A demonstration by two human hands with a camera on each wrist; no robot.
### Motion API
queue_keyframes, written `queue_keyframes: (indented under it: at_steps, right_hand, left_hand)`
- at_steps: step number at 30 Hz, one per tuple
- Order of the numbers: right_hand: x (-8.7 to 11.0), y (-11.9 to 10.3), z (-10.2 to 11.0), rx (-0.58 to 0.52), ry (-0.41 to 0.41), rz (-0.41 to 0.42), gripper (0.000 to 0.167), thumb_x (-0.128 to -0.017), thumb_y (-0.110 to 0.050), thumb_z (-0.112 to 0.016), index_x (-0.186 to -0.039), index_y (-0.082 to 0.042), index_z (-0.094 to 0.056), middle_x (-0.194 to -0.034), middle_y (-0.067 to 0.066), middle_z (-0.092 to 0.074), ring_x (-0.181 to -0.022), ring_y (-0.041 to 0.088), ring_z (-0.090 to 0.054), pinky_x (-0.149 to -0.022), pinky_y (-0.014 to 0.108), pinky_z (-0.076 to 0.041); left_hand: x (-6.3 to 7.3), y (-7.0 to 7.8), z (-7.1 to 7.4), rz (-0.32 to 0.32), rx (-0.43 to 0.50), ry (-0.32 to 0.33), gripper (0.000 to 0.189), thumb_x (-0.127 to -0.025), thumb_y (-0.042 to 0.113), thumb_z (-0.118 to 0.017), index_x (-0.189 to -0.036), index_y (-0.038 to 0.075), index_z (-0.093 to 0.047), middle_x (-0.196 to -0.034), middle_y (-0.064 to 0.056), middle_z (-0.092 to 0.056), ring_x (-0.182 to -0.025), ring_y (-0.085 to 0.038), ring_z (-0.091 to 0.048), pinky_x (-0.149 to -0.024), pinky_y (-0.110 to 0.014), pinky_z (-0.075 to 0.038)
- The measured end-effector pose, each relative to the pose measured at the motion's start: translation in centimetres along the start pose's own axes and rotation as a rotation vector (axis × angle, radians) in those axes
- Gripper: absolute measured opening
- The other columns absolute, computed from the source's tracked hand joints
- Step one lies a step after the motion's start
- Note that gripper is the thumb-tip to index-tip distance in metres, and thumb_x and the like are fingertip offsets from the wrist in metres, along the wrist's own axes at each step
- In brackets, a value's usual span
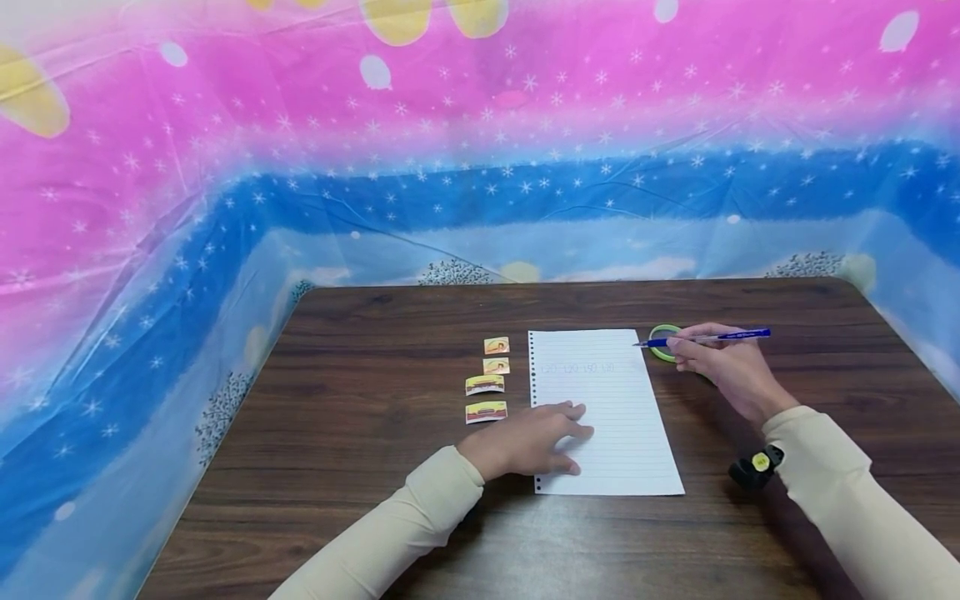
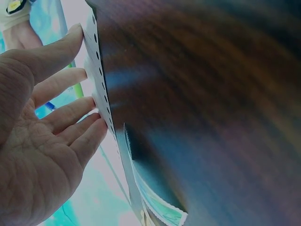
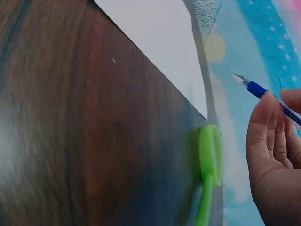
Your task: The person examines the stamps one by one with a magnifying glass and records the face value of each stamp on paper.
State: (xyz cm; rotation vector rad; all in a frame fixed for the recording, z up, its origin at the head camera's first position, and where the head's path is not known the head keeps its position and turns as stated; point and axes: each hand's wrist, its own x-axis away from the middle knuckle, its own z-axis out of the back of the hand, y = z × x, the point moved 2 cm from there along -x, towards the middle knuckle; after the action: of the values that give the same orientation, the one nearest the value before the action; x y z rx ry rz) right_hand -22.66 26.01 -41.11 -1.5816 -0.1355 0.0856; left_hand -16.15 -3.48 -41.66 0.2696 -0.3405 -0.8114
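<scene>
A lined, hole-punched sheet of paper (image 1: 600,417) lies on the table, with a faint row of handwritten numbers near its top. My left hand (image 1: 532,437) rests on the sheet's lower left, fingers spread; the left wrist view shows those fingers (image 2: 70,113) over the punched edge. Between fingers and thumb, my right hand (image 1: 723,367) pinches a blue pen (image 1: 731,336) beyond the sheet's right edge. Its tip points left, near the paper's upper right corner. In the right wrist view the pen (image 3: 258,90) appears raised above the table.
Beside the right hand lies a green-rimmed magnifying glass (image 3: 204,157), partly hidden in the head view. Left of the paper, several small printed slips stand in a column, the lowest a yellow and red slip (image 1: 486,412). A patterned cloth (image 1: 480,192) hangs behind the brown table (image 1: 360,375).
</scene>
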Motion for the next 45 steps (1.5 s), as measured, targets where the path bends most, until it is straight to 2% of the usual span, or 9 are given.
queue_keyframes:
  at_steps: [2,6,9,12,19,25,35,45]
  right_hand:
    - [-0.2,0.3,-0.3,0.019,-0.004,-0.001,0.022,-0.095,-0.018,-0.074,-0.107,0.000,-0.067,-0.098,0.010,-0.073,-0.084,0.017,-0.071,-0.078,0.030,-0.060]
    - [-0.6,0.9,-0.9,0.033,-0.020,-0.005,0.034,-0.096,-0.019,-0.072,-0.113,0.008,-0.062,-0.101,0.014,-0.072,-0.087,0.019,-0.071,-0.080,0.031,-0.060]
    - [-0.7,1.4,-1.1,0.130,-0.008,-0.012,0.038,-0.094,-0.025,-0.076,-0.115,0.005,-0.067,-0.105,0.011,-0.073,-0.088,0.018,-0.072,-0.080,0.029,-0.059]
    - [-0.7,1.8,-1.3,0.191,0.000,-0.010,0.034,-0.093,-0.026,-0.077,-0.113,0.001,-0.069,-0.104,0.008,-0.074,-0.087,0.015,-0.072,-0.079,0.029,-0.059]
    - [-0.9,2.4,-1.9,0.213,-0.013,-0.021,0.038,-0.097,-0.023,-0.071,-0.117,0.008,-0.061,-0.097,0.007,-0.073,-0.083,0.015,-0.071,-0.078,0.029,-0.060]
    - [-1.1,2.8,-2.1,0.254,-0.008,-0.038,0.042,-0.097,-0.024,-0.071,-0.119,0.010,-0.058,-0.100,0.010,-0.072,-0.086,0.014,-0.071,-0.079,0.028,-0.059]
    - [-1.2,3.0,-2.5,0.241,0.015,-0.036,0.031,-0.098,-0.018,-0.068,-0.111,0.009,-0.058,-0.099,0.017,-0.071,-0.084,0.014,-0.070,-0.077,0.027,-0.059]
    - [-1.1,3.1,-2.4,0.264,0.015,-0.031,0.022,-0.098,-0.012,-0.065,-0.105,0.008,-0.060,-0.090,0.007,-0.068,-0.079,0.014,-0.069,-0.076,0.027,-0.059]
  left_hand:
    - [0.0,0.0,0.0,0.002,0.000,-0.002,0.055,-0.095,0.032,-0.072,-0.145,0.014,-0.057,-0.159,-0.009,-0.039,-0.150,-0.021,-0.031,-0.119,-0.033,-0.028]
    - [0.2,0.2,0.1,0.007,0.008,-0.006,0.055,-0.095,0.031,-0.073,-0.145,0.013,-0.057,-0.160,-0.008,-0.039,-0.150,-0.021,-0.031,-0.119,-0.033,-0.028]
    - [0.3,0.2,0.2,0.006,0.009,-0.006,0.055,-0.095,0.032,-0.072,-0.145,0.013,-0.057,-0.160,-0.008,-0.039,-0.150,-0.020,-0.031,-0.119,-0.033,-0.028]
    - [0.3,0.3,0.3,0.007,0.009,-0.004,0.055,-0.095,0.032,-0.072,-0.145,0.013,-0.057,-0.159,-0.008,-0.039,-0.150,-0.020,-0.031,-0.119,-0.033,-0.029]
    - [0.3,0.4,0.3,0.003,0.006,0.001,0.055,-0.095,0.030,-0.073,-0.145,0.012,-0.058,-0.159,-0.009,-0.040,-0.149,-0.020,-0.031,-0.119,-0.033,-0.029]
    - [0.2,0.4,0.2,-0.003,-0.010,0.001,0.055,-0.095,0.031,-0.073,-0.145,0.011,-0.058,-0.158,-0.010,-0.041,-0.149,-0.021,-0.032,-0.119,-0.032,-0.029]
    - [0.2,0.3,0.1,0.004,-0.006,-0.003,0.056,-0.096,0.031,-0.072,-0.146,0.012,-0.057,-0.159,-0.010,-0.039,-0.150,-0.021,-0.031,-0.119,-0.033,-0.028]
    - [0.2,0.3,0.1,-0.002,0.000,-0.001,0.055,-0.095,0.030,-0.073,-0.145,0.012,-0.057,-0.159,-0.010,-0.039,-0.149,-0.022,-0.031,-0.119,-0.034,-0.029]
